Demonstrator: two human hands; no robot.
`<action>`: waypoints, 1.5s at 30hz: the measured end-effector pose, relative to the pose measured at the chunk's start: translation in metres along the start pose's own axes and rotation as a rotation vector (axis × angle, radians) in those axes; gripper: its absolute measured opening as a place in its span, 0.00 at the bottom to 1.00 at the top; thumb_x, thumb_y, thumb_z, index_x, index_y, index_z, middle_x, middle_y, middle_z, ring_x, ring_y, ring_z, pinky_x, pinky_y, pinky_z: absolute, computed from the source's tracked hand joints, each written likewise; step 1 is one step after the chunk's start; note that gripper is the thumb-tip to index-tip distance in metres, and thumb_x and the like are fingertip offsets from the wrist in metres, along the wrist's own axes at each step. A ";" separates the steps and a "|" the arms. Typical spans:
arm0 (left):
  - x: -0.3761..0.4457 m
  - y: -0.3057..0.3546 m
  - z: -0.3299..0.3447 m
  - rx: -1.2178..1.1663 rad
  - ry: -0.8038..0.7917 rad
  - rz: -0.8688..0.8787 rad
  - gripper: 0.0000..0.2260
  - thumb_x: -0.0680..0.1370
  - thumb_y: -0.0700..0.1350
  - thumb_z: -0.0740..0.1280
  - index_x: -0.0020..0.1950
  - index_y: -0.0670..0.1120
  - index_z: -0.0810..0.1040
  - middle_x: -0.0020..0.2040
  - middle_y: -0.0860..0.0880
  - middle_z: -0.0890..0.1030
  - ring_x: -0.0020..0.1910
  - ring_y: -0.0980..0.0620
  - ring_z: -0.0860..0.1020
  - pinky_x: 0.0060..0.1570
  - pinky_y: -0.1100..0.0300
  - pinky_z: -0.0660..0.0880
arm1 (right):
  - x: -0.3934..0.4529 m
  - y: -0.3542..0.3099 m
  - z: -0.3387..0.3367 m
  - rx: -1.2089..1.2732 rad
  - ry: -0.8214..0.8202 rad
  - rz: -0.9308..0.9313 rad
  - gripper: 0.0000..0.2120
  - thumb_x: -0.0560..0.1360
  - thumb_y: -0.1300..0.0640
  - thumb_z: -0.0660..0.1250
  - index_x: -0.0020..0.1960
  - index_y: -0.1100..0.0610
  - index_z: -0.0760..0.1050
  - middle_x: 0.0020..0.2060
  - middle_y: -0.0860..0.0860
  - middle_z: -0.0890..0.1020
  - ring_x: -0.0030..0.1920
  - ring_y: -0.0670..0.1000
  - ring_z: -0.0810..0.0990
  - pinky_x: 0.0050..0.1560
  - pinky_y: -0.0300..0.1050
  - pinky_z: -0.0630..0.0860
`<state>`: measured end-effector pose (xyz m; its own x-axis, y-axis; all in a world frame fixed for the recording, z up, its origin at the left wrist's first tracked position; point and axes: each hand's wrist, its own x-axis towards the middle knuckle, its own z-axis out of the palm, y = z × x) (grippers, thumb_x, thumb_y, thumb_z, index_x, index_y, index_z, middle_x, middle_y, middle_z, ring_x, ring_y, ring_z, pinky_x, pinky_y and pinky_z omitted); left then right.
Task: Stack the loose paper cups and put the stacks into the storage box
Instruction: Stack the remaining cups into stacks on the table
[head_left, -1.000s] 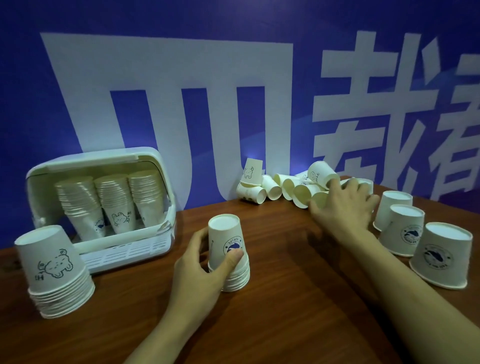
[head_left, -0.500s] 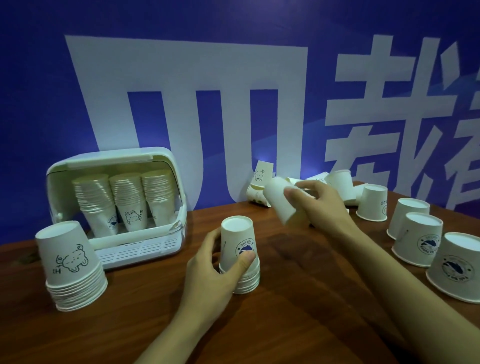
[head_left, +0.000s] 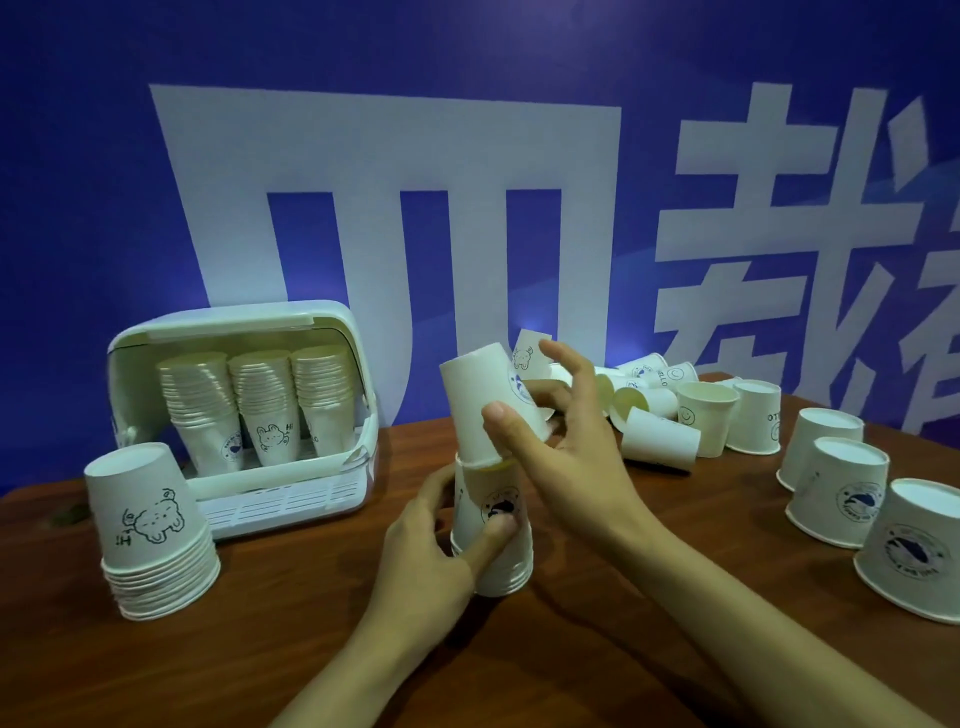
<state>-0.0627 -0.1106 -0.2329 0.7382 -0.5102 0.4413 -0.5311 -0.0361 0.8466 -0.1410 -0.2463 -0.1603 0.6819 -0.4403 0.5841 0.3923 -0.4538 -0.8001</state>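
My left hand (head_left: 434, 535) grips a short stack of upside-down white paper cups (head_left: 493, 525) at the middle of the wooden table. My right hand (head_left: 561, 452) holds one more inverted cup (head_left: 483, 400), tilted, its rim just over the top of that stack. A second stack with a bear drawing (head_left: 150, 535) stands at the left. The white storage box (head_left: 291, 499) sits open behind it with three stacks inside (head_left: 260, 405). Loose cups (head_left: 660, 410) lie in a pile at the back right.
Three upside-down cups (head_left: 836, 499) stand in a row at the right edge of the table. A blue wall with large white characters (head_left: 395, 208) rises directly behind the table. Bare brown tabletop (head_left: 311, 623) lies in front of the stacks.
My right hand picked a cup out of the back pile and carried it left and down onto the top of the stack that my left hand holds. The view shifted slightly left.
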 end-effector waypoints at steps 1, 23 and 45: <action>0.000 0.000 0.001 -0.004 0.002 -0.005 0.21 0.72 0.57 0.76 0.63 0.64 0.77 0.58 0.67 0.83 0.58 0.67 0.79 0.51 0.69 0.76 | 0.001 0.001 -0.003 -0.007 0.014 -0.019 0.34 0.74 0.44 0.73 0.74 0.38 0.59 0.56 0.43 0.80 0.57 0.44 0.81 0.55 0.40 0.80; 0.004 -0.012 0.000 0.056 0.026 -0.010 0.33 0.64 0.74 0.74 0.66 0.64 0.75 0.61 0.58 0.82 0.61 0.57 0.81 0.61 0.47 0.80 | 0.020 0.027 -0.033 -0.314 -0.278 -0.029 0.10 0.74 0.42 0.70 0.43 0.48 0.82 0.35 0.42 0.82 0.37 0.41 0.78 0.42 0.34 0.70; 0.004 -0.015 -0.002 0.087 -0.088 -0.076 0.32 0.64 0.71 0.75 0.66 0.68 0.72 0.62 0.61 0.81 0.62 0.59 0.79 0.63 0.49 0.78 | 0.035 0.101 -0.098 -0.748 0.123 0.404 0.28 0.75 0.40 0.71 0.69 0.52 0.70 0.54 0.53 0.81 0.57 0.59 0.79 0.58 0.55 0.76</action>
<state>-0.0511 -0.1103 -0.2435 0.7401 -0.5768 0.3457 -0.5118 -0.1497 0.8459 -0.1380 -0.3832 -0.2071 0.5930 -0.7395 0.3186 -0.4065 -0.6165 -0.6743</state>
